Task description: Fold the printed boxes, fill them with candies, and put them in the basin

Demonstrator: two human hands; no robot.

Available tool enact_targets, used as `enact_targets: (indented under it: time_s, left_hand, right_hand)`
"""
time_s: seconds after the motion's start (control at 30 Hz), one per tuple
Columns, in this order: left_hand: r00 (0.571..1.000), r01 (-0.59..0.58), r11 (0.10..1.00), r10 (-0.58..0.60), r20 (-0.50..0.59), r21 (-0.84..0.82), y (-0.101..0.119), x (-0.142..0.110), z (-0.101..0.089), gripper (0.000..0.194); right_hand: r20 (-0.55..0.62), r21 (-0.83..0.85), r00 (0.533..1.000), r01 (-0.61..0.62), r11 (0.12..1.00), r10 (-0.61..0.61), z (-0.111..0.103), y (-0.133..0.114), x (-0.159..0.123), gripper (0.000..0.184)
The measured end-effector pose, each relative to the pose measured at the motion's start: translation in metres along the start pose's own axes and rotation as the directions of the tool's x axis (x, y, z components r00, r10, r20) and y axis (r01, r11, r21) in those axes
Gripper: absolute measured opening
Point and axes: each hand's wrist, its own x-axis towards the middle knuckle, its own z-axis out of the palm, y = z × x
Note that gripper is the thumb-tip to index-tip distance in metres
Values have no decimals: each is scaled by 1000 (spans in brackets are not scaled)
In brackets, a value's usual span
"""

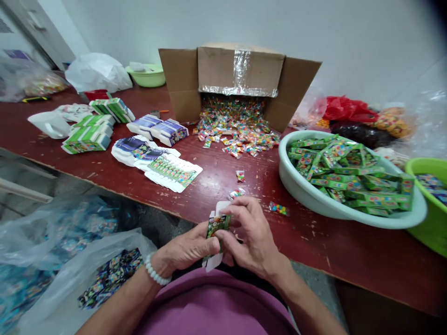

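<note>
A small green printed candy box with white end flaps sticking out at top and bottom is held in front of my body, by the table's edge. My left hand, with a beaded bracelet at the wrist, grips its left side, thumb across the front. My right hand has fingers and thumb closed on its right side near the upper flap. Just beyond lie small candy packets, one a clear packet of coloured candies, another a packet farther back. Flat green cartons lie fanned out to the left.
A cardboard box on its side spills candy packets. On the right, a pale blue basin holds many green boxes, beside a lime green basin. Stacked green cartons and purple cartons stand left. Plastic bags lie below.
</note>
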Motion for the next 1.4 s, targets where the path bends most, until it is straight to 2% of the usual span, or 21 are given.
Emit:
enact_targets:
  time_s: [0.1, 0.2, 0.27, 0.43, 0.6, 0.77, 0.93, 1.17, 1.3, 1.4]
  left_hand:
    - [999, 49, 997, -47, -26, 67, -4, -1, -2, 55]
    - [999, 48, 994, -47, -17, 95, -5, 2, -3, 55]
    - [999, 39, 996, -38, -10, 75, -3, 5, -4, 56]
    - [998, 60, 998, -60, -7, 10, -1, 7, -7, 59]
    - [995, 96, 991, -96, 9, -94, -2, 5, -3, 66]
    - [997, 56, 983, -63, -35, -173, -2, 5, -1, 60]
    - [995, 97, 983, -100, -12, -154, -5, 4, -3, 60]
    - [996, 82, 982, -87, -22, -168, 0, 7, 3, 58]
    - [994, 104, 982, -105, 4, -158, -4, 10, 1, 65]
    - [995, 99, 993, -98, 23, -69, -4, 11, -3, 66]
  right_hand:
    - [161, -13, 986, 45, 999, -42, -7, 0, 2, 27]
    - [275, 28, 962, -12, 1000, 4, -11, 3, 4, 19]
    - [260, 29, 965, -45, 999, 36, -9, 4, 3, 17]
    - [98, 49, 995, -23, 999, 18, 3, 7, -4, 26]
    - [149, 123, 989, -35, 992, 16, 4, 13, -4, 19]
    - [53, 132, 999, -5, 991, -2, 6, 14, -4, 23]
    - [140, 131, 987, -93, 987, 75, 3, 12, -3, 18]
    - [196, 196, 967, -200, 960, 161, -3, 17, 0, 19]
    - [244, 208, 959, -197, 958, 144, -8, 20, 2, 16]
    - [274, 196, 949, -211, 958, 154, -13, 20, 6, 16]
